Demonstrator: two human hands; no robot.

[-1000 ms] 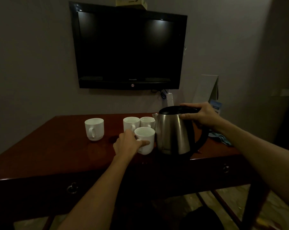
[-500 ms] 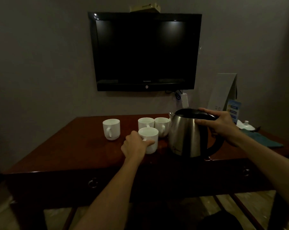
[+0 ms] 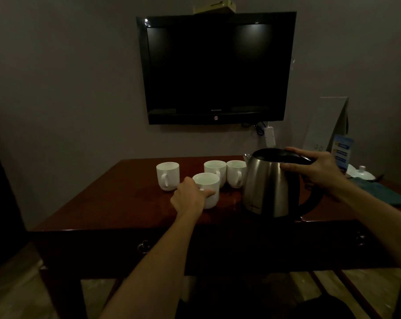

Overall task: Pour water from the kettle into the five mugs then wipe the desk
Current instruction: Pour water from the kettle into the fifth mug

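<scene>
I have my left hand [image 3: 190, 195] reaching forward, fingers curled around the near white mug [image 3: 207, 189], thumb across its front. My right hand [image 3: 314, 170] is clamped over the black lid and handle top of the kettle [image 3: 272, 184], fingers wrapped at the rim, forearm angled in from the right. Compared with half a second ago, both grips look unchanged and nothing on the table [image 3: 125, 203] has shifted; only my view has drifted. The kettle is a brushed-steel cone with a black handle, standing upright just right of the mugs. Three more glossy white mugs sit behind: one alone at left [image 3: 168, 176], a touching pair [image 3: 215, 170] [image 3: 235, 173] beside the kettle's spout. The table is polished reddish wood; a teal cloth [image 3: 386, 192] lies at far right.
</scene>
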